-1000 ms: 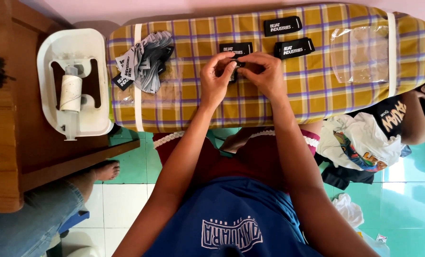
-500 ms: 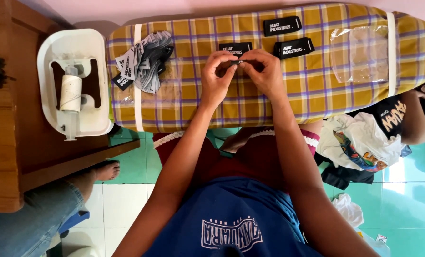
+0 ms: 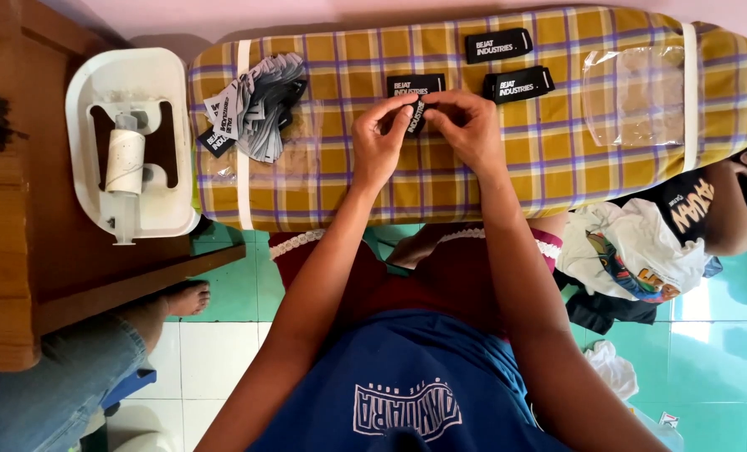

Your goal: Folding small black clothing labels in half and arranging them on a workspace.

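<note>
A yellow and purple plaid ironing board (image 3: 558, 159) lies across the top of the head view. My left hand (image 3: 380, 138) and my right hand (image 3: 467, 125) meet over its middle, both pinching one small black woven label (image 3: 416, 115) that stands on edge between the fingertips. Three flat black labels lie just beyond: one (image 3: 415, 84) right above my hands, another (image 3: 517, 84) to the right, a third (image 3: 497, 44) near the far edge. A loose pile of grey and black labels (image 3: 252, 109) sits at the board's left end.
A white plastic tub (image 3: 131, 142) holding a white roll (image 3: 125, 161) rests on a brown wooden table (image 3: 22, 251) at left. Clear plastic sleeves (image 3: 633, 96) lie on the board's right part. Another person's foot (image 3: 181, 297) and jeans show lower left; clothes (image 3: 633, 251) and a person at right.
My hands have stayed over the middle of the board, with the fingers working the small black label. Nothing else has moved.
</note>
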